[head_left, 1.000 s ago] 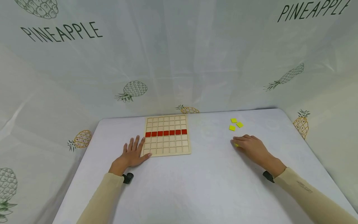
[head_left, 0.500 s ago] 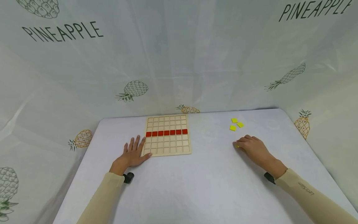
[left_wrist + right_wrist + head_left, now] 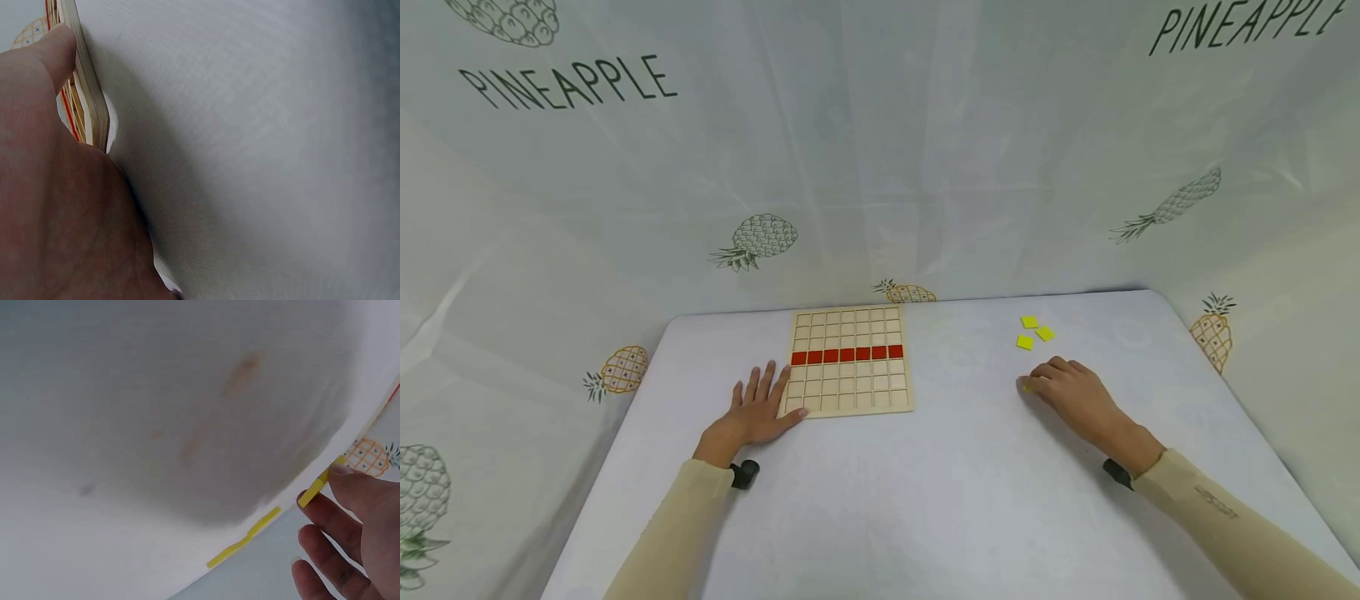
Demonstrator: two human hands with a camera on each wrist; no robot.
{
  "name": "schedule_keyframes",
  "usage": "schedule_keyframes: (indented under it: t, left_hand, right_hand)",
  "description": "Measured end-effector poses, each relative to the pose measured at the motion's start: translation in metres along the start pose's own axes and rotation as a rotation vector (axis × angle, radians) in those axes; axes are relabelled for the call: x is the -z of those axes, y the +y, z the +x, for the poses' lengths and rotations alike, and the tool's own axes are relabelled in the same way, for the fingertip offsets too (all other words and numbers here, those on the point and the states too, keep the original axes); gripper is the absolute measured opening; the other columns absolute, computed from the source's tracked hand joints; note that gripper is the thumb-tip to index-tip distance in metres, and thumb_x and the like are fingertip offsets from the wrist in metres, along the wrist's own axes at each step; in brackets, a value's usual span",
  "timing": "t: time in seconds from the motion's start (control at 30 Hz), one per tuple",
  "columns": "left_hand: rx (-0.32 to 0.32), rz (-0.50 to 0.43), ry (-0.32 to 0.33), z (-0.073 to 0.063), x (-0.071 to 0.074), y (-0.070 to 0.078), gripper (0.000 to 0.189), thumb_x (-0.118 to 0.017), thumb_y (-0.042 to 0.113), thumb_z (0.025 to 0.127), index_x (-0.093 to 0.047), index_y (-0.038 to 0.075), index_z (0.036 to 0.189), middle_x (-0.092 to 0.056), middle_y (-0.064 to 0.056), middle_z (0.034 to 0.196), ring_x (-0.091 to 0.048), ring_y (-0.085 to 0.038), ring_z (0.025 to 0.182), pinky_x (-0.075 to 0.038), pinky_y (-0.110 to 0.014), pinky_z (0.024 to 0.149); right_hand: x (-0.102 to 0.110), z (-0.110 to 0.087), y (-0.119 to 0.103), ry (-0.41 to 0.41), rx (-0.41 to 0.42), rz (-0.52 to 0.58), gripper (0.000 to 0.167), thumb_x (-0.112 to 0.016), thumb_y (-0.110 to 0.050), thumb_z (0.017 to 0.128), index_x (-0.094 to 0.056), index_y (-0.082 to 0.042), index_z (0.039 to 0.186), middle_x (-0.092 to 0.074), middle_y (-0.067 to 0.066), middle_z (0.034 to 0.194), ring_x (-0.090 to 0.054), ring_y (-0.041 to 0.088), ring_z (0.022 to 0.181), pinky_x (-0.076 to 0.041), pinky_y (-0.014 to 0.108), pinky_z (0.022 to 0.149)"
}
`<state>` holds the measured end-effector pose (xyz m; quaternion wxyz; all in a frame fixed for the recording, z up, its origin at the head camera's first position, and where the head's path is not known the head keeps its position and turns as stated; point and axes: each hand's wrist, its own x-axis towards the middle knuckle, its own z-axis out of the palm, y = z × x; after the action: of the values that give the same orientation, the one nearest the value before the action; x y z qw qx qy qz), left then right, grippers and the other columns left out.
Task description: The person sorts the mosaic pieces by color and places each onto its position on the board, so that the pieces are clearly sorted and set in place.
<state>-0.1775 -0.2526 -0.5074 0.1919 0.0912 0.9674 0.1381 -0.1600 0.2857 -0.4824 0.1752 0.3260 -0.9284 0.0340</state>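
Tiles (image 3: 1025, 342) are yellow, the gridded board (image 3: 847, 386) beige with red squares (image 3: 847, 355).

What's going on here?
Someone's right hand is pinching a yellow square. Three more yellow squares lie on the table beyond that hand. The left hand rests at the near left corner of the board. A row of red squares crosses the board; no yellow shows on it.

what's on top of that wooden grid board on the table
A row of seven red squares runs across the wooden grid board. The left hand overlaps its near left part; what lies under the hand there can't be seen.
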Motion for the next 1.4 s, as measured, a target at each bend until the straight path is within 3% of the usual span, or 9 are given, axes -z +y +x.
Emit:
schedule_keyframes:
  t: [0.4,1.03,1.4]
  left_hand:
    - [0.004,-0.014,0.005,0.0,-0.001,-0.002,0.102,-0.049,0.066,0.103,-0.006,0.003,0.169,0.01,-0.028,0.174,0.013,-0.052,0.159,0.01,-0.071,0.123]
    - [0.007,-0.006,0.013,-0.003,0.001,0.002,0.102,-0.048,0.068,0.102,-0.007,0.003,0.17,0.009,-0.027,0.175,0.012,-0.051,0.16,0.01,-0.071,0.123]
    - [0.011,0.016,-0.01,0.003,-0.001,-0.004,0.103,-0.045,0.069,0.103,-0.002,0.004,0.17,0.012,-0.025,0.175,0.014,-0.05,0.16,0.009,-0.07,0.124]
  right_hand:
    - [-0.01,0.054,-0.038,0.065,0.093,0.039,0.036,-0.09,0.003,0.079,-0.082,-0.008,0.113,-0.078,0.007,0.103,-0.069,0.028,0.098,-0.06,0.042,0.084]
    - [-0.031,0.153,-0.14,0.015,0.207,0.105,0.026,-0.083,-0.011,0.093,-0.082,-0.016,0.118,-0.078,0.001,0.11,-0.068,0.021,0.104,-0.059,0.036,0.09]
    - [-0.051,0.197,-0.182,-0.028,0.174,0.16,0.022,-0.075,-0.02,0.101,-0.081,-0.021,0.122,-0.078,-0.003,0.113,-0.068,0.018,0.106,-0.058,0.032,0.094]
